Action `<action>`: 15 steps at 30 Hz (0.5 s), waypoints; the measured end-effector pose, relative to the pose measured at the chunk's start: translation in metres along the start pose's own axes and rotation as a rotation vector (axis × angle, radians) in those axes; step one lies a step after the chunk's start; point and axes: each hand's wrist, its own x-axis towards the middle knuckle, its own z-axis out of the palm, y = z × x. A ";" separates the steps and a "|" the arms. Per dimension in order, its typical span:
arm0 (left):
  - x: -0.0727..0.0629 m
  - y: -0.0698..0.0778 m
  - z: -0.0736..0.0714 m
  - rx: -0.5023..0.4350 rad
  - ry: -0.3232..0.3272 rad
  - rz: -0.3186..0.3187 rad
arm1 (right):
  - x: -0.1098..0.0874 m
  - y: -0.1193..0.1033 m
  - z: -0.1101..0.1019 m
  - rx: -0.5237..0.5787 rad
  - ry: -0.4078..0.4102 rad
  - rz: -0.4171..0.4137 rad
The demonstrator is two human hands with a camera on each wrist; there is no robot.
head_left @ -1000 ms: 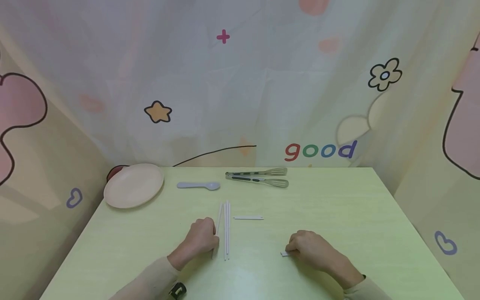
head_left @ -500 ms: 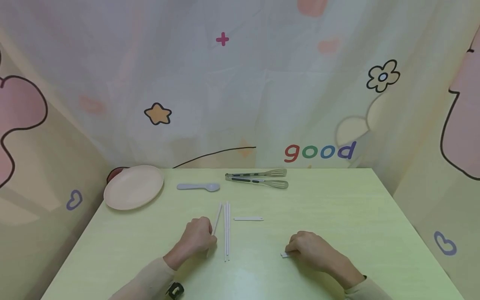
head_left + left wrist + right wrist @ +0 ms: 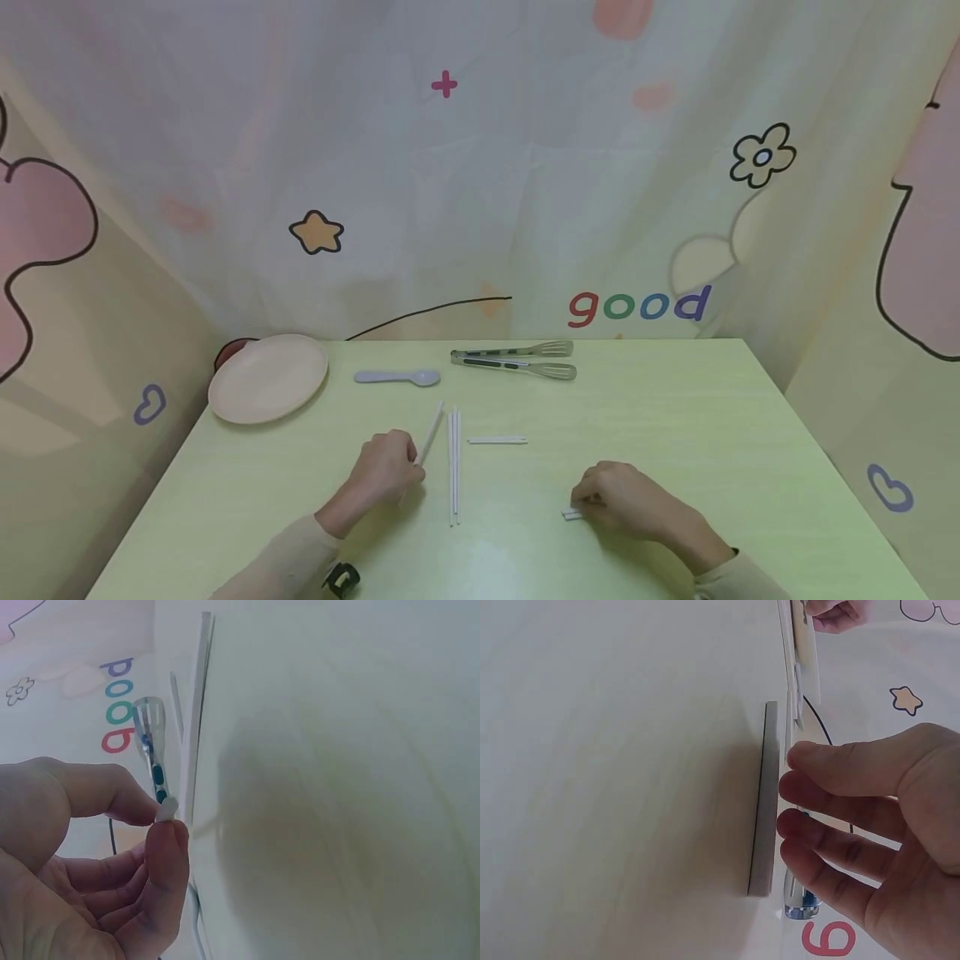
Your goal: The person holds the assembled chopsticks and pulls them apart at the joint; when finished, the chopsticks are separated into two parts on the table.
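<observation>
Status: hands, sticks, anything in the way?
Left hand pinches a long white stick. Right hand at short white sticks, contact unclear. More long sticks lie between the hands. Plate, spoon, tongs farther back, out of the way.

Word on curtain (image 3: 525, 192): "good" (image 3: 632, 306) in red, green, blue, purple letters; just above the table (image 3: 675, 417)'s far edge, toward its right corner;
Plus sign (image 3: 444, 84): pink, same curtain; high above that edge
</observation>
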 end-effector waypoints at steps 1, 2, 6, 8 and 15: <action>0.000 0.000 -0.001 0.004 0.009 0.010 | 0.000 0.000 -0.001 0.003 -0.002 0.006; 0.000 -0.001 -0.003 0.006 0.017 0.022 | 0.001 0.000 -0.001 0.003 -0.001 0.010; 0.001 -0.001 -0.008 0.005 0.047 0.064 | 0.002 0.000 -0.005 0.011 0.001 0.035; 0.002 -0.001 -0.010 -0.001 0.057 0.073 | 0.003 0.000 -0.006 0.014 0.009 0.039; 0.004 0.001 -0.017 0.008 0.084 0.099 | 0.007 0.000 -0.013 0.005 -0.014 0.092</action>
